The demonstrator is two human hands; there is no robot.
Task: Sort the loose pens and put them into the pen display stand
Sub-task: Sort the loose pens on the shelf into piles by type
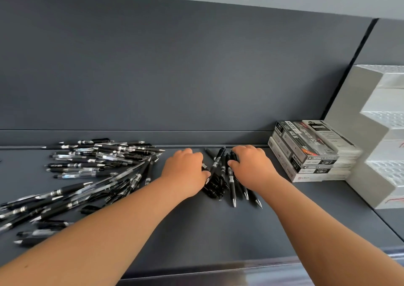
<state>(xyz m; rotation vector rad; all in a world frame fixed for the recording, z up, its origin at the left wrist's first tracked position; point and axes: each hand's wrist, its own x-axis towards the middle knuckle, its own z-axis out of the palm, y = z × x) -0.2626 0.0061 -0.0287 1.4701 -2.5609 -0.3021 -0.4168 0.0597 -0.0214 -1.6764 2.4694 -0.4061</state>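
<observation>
Black pens, a small bunch of pens [218, 161] at the centre of the frame, are caught between two sets of bent fingers [196, 156]. The left hand [185, 167] cups the bunch from the left and the right hand [251, 165] from the right, thumbs lying against the barrels. The grip is narrow, probably to square the pens up so they lift as one lot.

Both hands sit palm down with knuckles raised. The forearms run in from the lower corners of the frame and converge on the bunch.

This bunch rests on the grey shelf [218, 231], apart from the loose pile [98, 161] spread across the left. That gap suggests sorted pens are kept away from unsorted ones.

At the right edge stands the white stepped pen display stand [371, 132], with stacked pen boxes [306, 152] between it and the hands. No pens can be seen in it.
</observation>
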